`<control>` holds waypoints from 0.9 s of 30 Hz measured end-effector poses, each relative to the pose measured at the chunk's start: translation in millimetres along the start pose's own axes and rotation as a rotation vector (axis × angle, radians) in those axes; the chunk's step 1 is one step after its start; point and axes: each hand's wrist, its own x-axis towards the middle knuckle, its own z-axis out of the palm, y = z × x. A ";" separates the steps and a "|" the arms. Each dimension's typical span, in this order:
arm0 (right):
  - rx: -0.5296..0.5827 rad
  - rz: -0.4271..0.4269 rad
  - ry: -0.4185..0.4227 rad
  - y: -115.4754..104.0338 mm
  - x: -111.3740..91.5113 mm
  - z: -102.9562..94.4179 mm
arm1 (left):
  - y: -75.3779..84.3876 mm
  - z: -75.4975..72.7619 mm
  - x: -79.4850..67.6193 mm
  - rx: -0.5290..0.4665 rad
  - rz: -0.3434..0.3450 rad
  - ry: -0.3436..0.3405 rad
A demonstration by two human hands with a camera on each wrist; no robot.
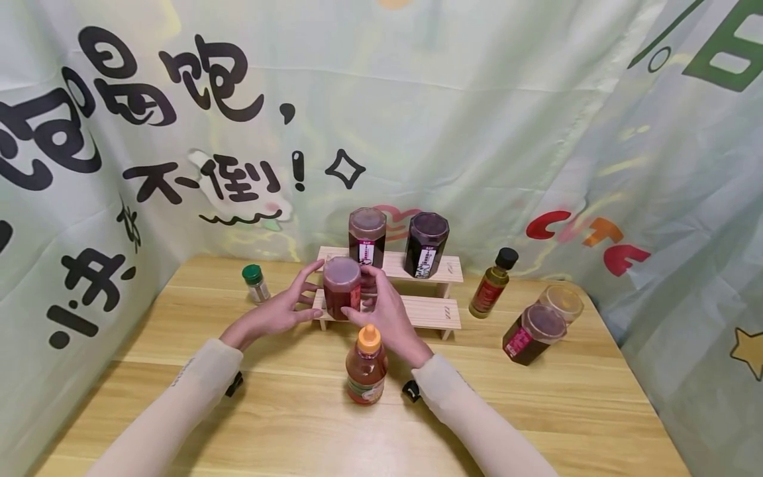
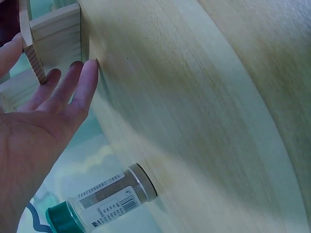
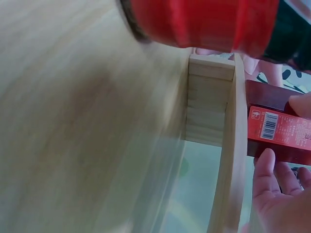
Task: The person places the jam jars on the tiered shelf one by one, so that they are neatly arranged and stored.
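Observation:
A reddish-brown faceted jar [image 1: 342, 288] with a pale lid and red label stands at the left end of the lower tier of a small wooden stepped rack [image 1: 426, 311]. My right hand [image 1: 387, 311] holds it from the right, thumb on the front and fingers round the side; the right wrist view shows the label [image 3: 279, 127] between them. At the jar's left, my left hand [image 1: 283, 308] has its fingers spread. In the left wrist view those fingers [image 2: 82, 90] extend beside the rack's end. A honey-coloured squeeze bottle [image 1: 366, 371] with an orange cap stands between my forearms.
Two dark jars, one left [image 1: 367, 237] and one right [image 1: 426, 245], occupy the upper tier. A green-capped shaker [image 1: 256, 285] stands left of the rack. Right of it are a black-capped bottle [image 1: 489, 285], another dark jar [image 1: 533, 334] and a pale-lidded jar [image 1: 561, 303]. Printed fabric [image 1: 477, 132] hangs behind.

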 end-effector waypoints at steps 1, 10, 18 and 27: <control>0.005 0.000 0.001 0.1 0.0 0.6 | -0.2 0.0 0.2 -0.001 0.003 -0.002; 0.001 -0.011 0.000 3.5 0.3 0.0 | 0.0 -0.2 0.7 0.007 0.015 -0.011; 0.005 -0.005 0.000 2.8 1.4 0.2 | 2.6 -2.1 -0.6 0.009 -0.008 -0.005; -0.041 -0.052 -0.033 3.4 -2.0 -3.8 | 3.7 -1.4 -0.1 0.007 -0.004 -0.004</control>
